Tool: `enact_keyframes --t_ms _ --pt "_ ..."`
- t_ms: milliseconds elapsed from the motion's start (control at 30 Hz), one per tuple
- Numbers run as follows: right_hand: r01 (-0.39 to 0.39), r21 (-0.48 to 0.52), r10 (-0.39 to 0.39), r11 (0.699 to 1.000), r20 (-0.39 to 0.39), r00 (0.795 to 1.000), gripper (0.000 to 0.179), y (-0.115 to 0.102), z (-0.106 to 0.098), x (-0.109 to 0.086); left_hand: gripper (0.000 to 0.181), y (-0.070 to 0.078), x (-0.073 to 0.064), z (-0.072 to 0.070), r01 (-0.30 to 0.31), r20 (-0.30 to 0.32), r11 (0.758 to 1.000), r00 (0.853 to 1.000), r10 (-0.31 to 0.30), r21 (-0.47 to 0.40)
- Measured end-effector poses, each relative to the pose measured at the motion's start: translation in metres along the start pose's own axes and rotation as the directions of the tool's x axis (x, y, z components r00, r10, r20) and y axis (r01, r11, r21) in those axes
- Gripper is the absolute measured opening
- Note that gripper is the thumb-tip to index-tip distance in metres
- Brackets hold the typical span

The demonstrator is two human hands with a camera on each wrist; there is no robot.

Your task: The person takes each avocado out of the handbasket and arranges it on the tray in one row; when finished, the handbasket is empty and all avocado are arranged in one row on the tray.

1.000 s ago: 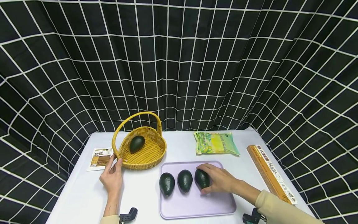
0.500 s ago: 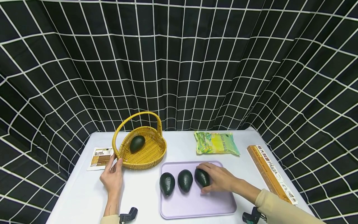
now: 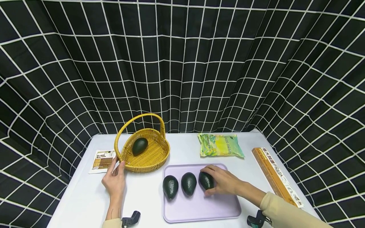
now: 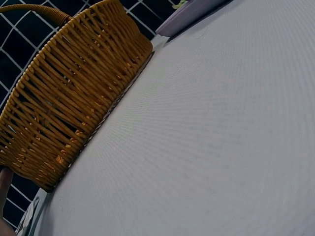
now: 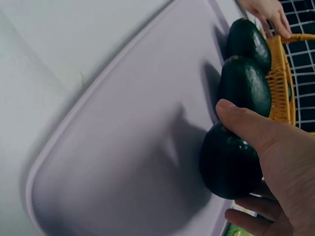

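My right hand (image 3: pixel 223 181) grips the rightmost dark green avocado (image 3: pixel 205 181) on the lilac tray (image 3: pixel 199 210). In the right wrist view, the thumb (image 5: pixel 241 120) lies over one end of that avocado, with other fingers at its far side. Two more avocados, a middle one (image 3: pixel 188 184) and a left one (image 3: pixel 170 187), lie beside it in a row. My left hand (image 3: pixel 115 182) pinches the near left rim of the yellow wicker basket (image 3: pixel 148 167), by the foot of its handle. One avocado (image 3: pixel 140 146) lies inside the basket.
A green and yellow packet (image 3: pixel 220 145) lies behind the tray. To the right is a long orange and white pasta box (image 3: pixel 276 177). A small brown and white packet (image 3: pixel 102 161) sits left of the basket. A black gridded curtain (image 3: pixel 182 69) surrounds the white table (image 3: pixel 145 196).
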State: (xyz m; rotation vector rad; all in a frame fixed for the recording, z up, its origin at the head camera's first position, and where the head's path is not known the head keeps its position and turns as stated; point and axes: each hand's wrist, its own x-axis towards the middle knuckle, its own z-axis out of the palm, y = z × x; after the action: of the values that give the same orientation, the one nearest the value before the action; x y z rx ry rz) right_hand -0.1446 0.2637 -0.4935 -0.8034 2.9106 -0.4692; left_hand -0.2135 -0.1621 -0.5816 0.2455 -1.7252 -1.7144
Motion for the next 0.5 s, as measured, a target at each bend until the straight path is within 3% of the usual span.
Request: enact_keyframes --t_ms 500 --pt "0.035 -0.061 -0.036 0.998 -0.022 0.999 0.091 0.0006 0.0007 0.0018 0.043 0.0014 -0.0007 -0.0011 0.007 0.008 0.999 1.0 -0.007 0.033"
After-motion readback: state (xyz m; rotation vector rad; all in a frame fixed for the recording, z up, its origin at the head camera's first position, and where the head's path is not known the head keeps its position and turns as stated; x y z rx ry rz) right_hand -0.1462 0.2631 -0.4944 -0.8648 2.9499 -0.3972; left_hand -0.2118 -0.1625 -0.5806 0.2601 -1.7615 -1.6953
